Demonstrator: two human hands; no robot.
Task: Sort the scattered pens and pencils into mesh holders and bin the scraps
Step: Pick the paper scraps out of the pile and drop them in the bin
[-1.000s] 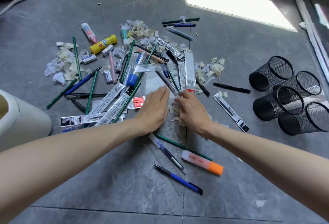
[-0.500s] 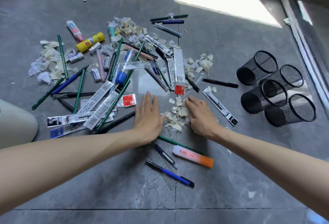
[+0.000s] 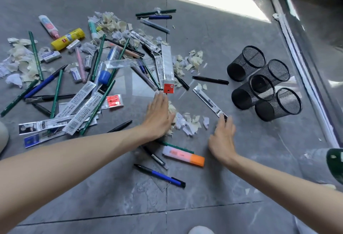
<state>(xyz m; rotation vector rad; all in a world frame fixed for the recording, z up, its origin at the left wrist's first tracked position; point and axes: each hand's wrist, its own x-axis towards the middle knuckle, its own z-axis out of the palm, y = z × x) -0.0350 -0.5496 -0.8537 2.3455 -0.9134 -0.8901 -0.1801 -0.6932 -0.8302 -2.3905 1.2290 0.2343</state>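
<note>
A small heap of torn paper scraps lies on the grey floor between my hands. My left hand rests flat with fingers together against the heap's left side. My right hand is spread open to the right of the heap, fingertips touching the end of a packaged refill. Pens, green pencils, refill packs and erasers lie scattered to the left and behind. Several black mesh holders lie tipped on their sides at the right. A blue pen and an orange highlighter lie near my forearms.
More scrap piles sit at the far left, at the back and behind the heap. A pale rounded bin edge shows at the left border. A window track runs along the right. A clear ruler lies in the clutter.
My right hand has moved away from the scrap heap to the right and opened. My left hand stays against the heap, whose scraps now lie more exposed.
</note>
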